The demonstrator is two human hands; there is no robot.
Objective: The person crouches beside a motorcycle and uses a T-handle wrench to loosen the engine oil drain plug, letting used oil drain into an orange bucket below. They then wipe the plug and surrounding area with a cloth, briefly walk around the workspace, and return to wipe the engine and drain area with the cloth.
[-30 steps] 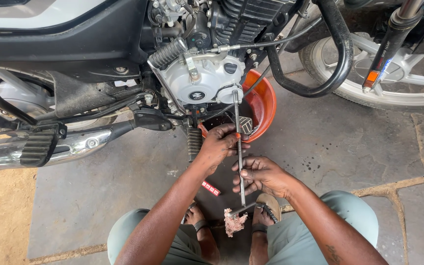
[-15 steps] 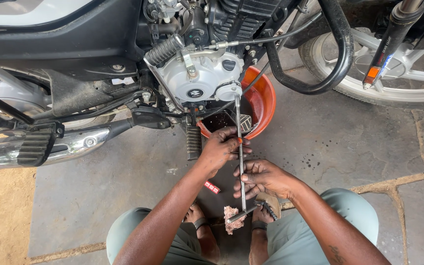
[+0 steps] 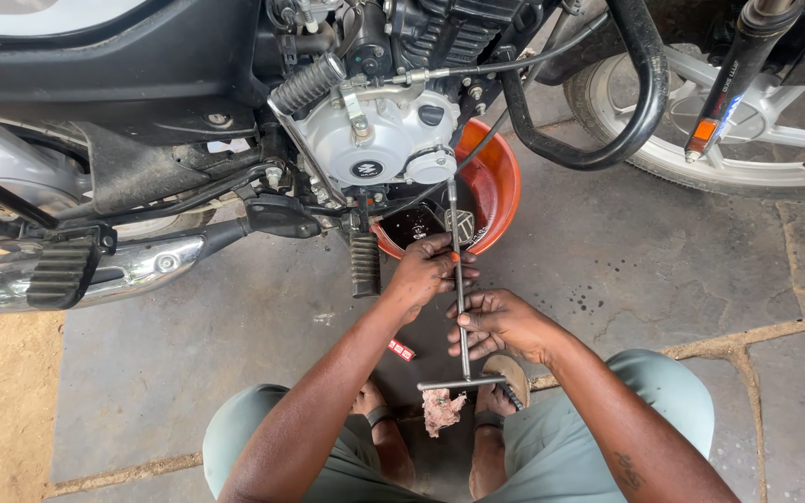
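- Fingers (image 3: 447, 250) of left hand (image 3: 426, 272) closed around upper shaft of T-handle wrench (image 3: 460, 307); right hand (image 3: 500, 323) wrapped round shaft lower down
- Wrench running from crossbar between sandalled feet up under silver engine cover (image 3: 375, 144)
- Orange drain pan (image 3: 500, 182) beneath engine, dark oil inside
- Pinkish rag (image 3: 440, 410) on stone floor (image 3: 663, 270), just below crossbar

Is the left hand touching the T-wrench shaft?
Touching. The head view shows the left hand with its fingers wrapped around the T-wrench shaft, just above the right hand, near the orange basin.
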